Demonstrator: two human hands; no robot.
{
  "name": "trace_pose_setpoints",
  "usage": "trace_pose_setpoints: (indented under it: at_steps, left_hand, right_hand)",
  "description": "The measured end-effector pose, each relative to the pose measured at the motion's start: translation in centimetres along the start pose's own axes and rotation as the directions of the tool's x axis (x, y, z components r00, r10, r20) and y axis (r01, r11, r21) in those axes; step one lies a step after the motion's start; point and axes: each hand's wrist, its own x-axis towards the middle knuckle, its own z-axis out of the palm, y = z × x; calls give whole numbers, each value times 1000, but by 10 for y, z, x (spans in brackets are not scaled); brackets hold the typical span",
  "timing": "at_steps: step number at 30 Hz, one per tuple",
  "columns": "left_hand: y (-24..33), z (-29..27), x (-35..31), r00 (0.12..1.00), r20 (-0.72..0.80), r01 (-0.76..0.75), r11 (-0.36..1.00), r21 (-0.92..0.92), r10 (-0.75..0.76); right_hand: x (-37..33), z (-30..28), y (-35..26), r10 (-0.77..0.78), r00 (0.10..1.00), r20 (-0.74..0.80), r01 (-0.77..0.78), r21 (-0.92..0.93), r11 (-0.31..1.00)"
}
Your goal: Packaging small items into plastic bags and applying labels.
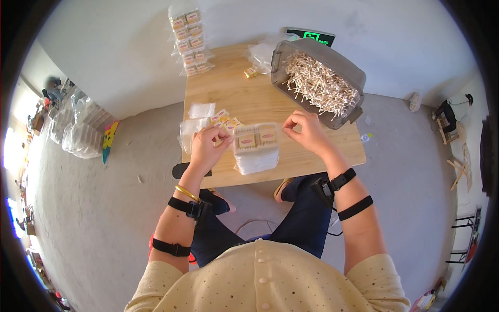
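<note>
In front of me at the table's near edge stands a stack of clear plastic packs of cotton swabs (255, 148), its top pack showing two bundles with yellow labels. My left hand (208, 145) is at the stack's left side, thumb and fingers drawn together in a pinch by its edge. To the right of the stack, my right hand (307, 134) also pinches thumb against forefinger, just off the corner. Whether a thin clear film lies between either hand's fingertips is too fine to see. Loose yellow printed cards (226, 119) lie beyond my left hand.
A grey bin (358, 78) of loose cotton swabs (322, 86) lies tilted at the table's right. Clear bags (201, 110) rest at the left edge. A tall stack of filled packs (189, 44) stands at the far left corner. A small yellow box (250, 73) sits near the bin.
</note>
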Motion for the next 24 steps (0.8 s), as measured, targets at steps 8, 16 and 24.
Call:
trace_pose_setpoints:
  at_steps: [8,16,24]
  left_hand:
    - [-17,9,-8,980,31,198,963,-183,-195]
    - [-49,43,-11,779,324,619,576,-534,-537]
    - [-51,56,-17,789,376,604,503,-618,-485]
  right_hand:
    - [-14,25,38,316,934,166,-353,303,885]
    - [-27,60,53,444,819,364,-570,603,558]
    - [-31,75,49,458,788,412,-593,707,385]
